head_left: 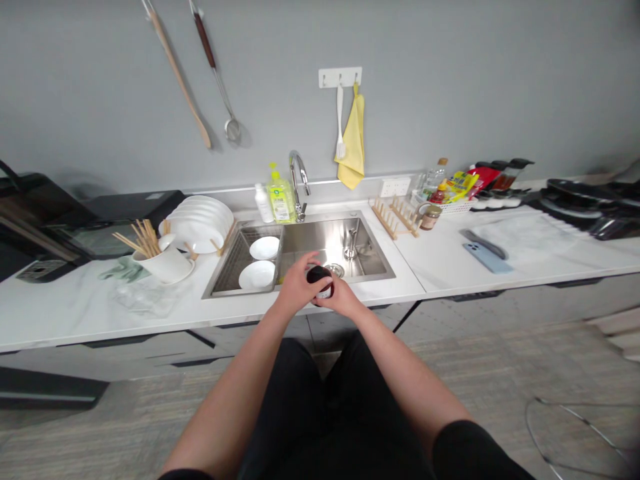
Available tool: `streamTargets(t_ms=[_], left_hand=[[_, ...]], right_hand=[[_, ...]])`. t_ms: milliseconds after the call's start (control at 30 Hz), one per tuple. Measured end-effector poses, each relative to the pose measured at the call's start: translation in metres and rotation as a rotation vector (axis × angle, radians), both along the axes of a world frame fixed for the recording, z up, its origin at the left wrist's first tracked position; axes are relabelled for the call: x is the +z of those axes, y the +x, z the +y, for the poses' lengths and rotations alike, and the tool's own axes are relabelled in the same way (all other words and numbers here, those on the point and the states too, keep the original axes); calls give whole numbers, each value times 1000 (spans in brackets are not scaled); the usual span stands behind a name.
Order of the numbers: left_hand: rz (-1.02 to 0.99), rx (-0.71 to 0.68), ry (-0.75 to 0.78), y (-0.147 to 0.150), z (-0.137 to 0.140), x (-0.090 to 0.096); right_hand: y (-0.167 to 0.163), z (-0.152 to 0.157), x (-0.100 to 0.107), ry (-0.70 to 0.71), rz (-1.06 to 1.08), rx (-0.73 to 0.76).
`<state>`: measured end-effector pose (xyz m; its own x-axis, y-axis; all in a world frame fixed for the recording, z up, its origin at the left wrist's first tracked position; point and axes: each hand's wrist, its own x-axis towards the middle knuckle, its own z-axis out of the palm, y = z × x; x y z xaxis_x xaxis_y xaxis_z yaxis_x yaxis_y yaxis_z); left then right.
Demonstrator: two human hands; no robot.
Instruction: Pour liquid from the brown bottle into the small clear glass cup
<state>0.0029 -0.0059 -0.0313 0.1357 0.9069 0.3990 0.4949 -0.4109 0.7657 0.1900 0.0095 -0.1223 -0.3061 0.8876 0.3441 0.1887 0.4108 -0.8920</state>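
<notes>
Between my hands, over the front edge of the sink (381,257), is a small jar (319,274) with a black top and a strip of pale label. My left hand (299,283) curls over its top from the left, thumb across the lid and some fingers raised. Lower down, my right hand (341,297) grips the jar's side from the right. The fingers cover much of the jar, so its contents are hidden. Two white bowls (257,275) sit in the drainer basket (235,243) on the sink's left side, behind my left hand.
A faucet (299,183), a green soap bottle (281,197) and a white bottle (263,203) stand behind the sink. Plates (197,223) and a chopstick holder (167,263) are left. Rightward are a wooden rack (397,217), another jar (430,217) and a phone (486,257).
</notes>
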Motion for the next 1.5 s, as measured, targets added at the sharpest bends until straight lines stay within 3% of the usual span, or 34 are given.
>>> streamTargets(t_ms=[100, 233, 400, 567, 767, 900, 1067, 1200, 1333, 1433, 1500], left_hand=[[-1, -42, 7, 2, -6, -2], [-33, 126, -3, 3, -6, -1], [3, -49, -21, 2, -1, 2], [-42, 94, -24, 6, 1, 2], [-72, 172, 131, 13, 4, 11], [-280, 137, 52, 7, 10, 13], [-699, 56, -100, -8, 10, 5], [-860, 149, -113, -44, -2, -14], [-877, 365, -102, -121, -21, -43], [-708, 595, -62, -194, -35, -59], [-407, 821, -92, -237, -41, -64]], right_hand=[[0, 0, 0, 14, 11, 1], [0, 0, 0, -32, 37, 19], [0, -1, 2, 1, 15, -8], [1, -2, 4, -26, 33, 22], [1, -1, 2, -28, 2, 5], [2, -2, 1, -2, 12, 9], [4, -2, 0, 13, 4, 5], [4, -2, 0, 0, -6, 2], [4, -1, -1, -25, -34, -20], [3, 0, -1, -24, -50, -25], [2, -1, 0, -14, -53, -36]])
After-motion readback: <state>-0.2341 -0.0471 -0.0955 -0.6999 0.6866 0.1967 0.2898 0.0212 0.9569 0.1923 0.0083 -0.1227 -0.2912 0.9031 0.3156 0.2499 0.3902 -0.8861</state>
